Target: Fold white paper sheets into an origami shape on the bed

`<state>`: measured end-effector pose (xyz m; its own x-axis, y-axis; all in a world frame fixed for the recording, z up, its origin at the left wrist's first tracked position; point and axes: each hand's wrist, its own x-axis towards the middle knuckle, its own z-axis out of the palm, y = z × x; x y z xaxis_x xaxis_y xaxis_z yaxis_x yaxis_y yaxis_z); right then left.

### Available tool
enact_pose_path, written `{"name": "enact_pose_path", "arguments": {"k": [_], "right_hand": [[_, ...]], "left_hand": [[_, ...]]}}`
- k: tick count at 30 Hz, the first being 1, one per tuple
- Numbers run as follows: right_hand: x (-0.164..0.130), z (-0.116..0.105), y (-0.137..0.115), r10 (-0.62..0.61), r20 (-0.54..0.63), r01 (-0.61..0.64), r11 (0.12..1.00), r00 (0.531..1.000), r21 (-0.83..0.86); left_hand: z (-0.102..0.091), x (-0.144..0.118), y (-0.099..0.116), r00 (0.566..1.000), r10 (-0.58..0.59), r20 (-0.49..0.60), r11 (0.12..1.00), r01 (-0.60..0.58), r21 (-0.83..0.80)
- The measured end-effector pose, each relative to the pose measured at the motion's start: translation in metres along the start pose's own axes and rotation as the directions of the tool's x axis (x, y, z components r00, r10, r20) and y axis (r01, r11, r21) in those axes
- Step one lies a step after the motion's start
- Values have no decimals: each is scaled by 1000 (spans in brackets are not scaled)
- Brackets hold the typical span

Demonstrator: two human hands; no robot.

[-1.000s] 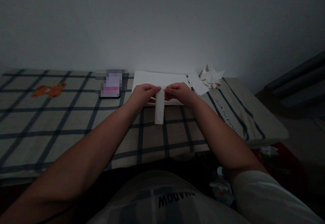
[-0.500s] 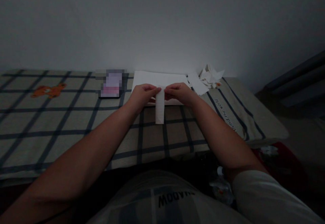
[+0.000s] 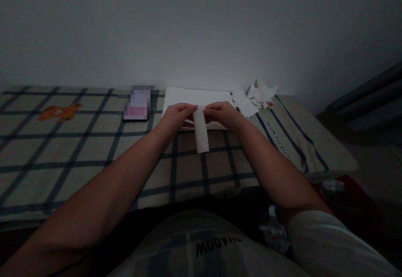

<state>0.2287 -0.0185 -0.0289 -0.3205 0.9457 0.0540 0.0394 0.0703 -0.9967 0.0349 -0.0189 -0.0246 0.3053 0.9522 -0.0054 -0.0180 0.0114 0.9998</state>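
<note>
Between my hands is a folded strip of white paper (image 3: 201, 134), faintly lined, its long end pointing down toward me. My left hand (image 3: 179, 115) pinches the strip's upper left edge between thumb and fingers. At the upper right edge, my right hand (image 3: 222, 112) is closed in a pinch on the same strip. Behind and below both hands lies a white paper pad or stack of sheets (image 3: 194, 96) on the checked cloth. The hands cover part of its near edge.
Folded paper pieces (image 3: 260, 93) and a loose white sheet (image 3: 244, 102) lie right of the pad. A phone (image 3: 137, 105) is at the left on the checked cloth (image 3: 94, 151). A plastic bottle (image 3: 274, 231) and a red container (image 3: 351, 205) sit below the edge. A wall (image 3: 201, 29) rises behind.
The lower end of the paper strip has swung slightly to the right, so the strip now slants. Both hands keep their pinch and have hardly moved.
</note>
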Motion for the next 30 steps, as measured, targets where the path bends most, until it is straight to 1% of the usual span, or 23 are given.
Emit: {"name": "enact_pose_path", "arguments": {"k": [3,7,11,15,18,21,23,25,27,30], "right_hand": [[-1,0,-1,-6,-13,5,999,1000,-38],[0,-2,1,-29,16,29,998,999,-59],[2,-3,4,-4,31,6,999,1000,-35],[2,-1,4,-5,22,6,999,1000,-36],[0,0,3,-19,21,20,999,1000,-45],[-1,0,1,-41,14,41,998,999,-53],[0,0,1,-52,-9,51,997,999,-60],[0,-1,0,-58,-46,54,996,997,-71],[1,-1,-1,-69,-81,62,995,994,-82],[1,-1,-2,-91,-106,81,992,990,-91]], "left_hand": [[-1,1,-1,1000,6,9,1000,-6,-11],[-1,4,-4,1000,14,-24,1000,-14,8],[-2,7,-7,993,83,-82,996,-80,45],[-1,5,-4,986,153,-72,984,-145,106],[-1,2,0,985,166,-55,981,-158,115],[-2,2,1,991,133,-18,989,-132,61],[-3,1,2,997,76,29,996,-77,37],[-3,1,2,998,7,63,999,-10,50],[-2,0,3,997,-41,66,997,37,65],[-2,0,3,997,-71,43,996,69,59]]}}
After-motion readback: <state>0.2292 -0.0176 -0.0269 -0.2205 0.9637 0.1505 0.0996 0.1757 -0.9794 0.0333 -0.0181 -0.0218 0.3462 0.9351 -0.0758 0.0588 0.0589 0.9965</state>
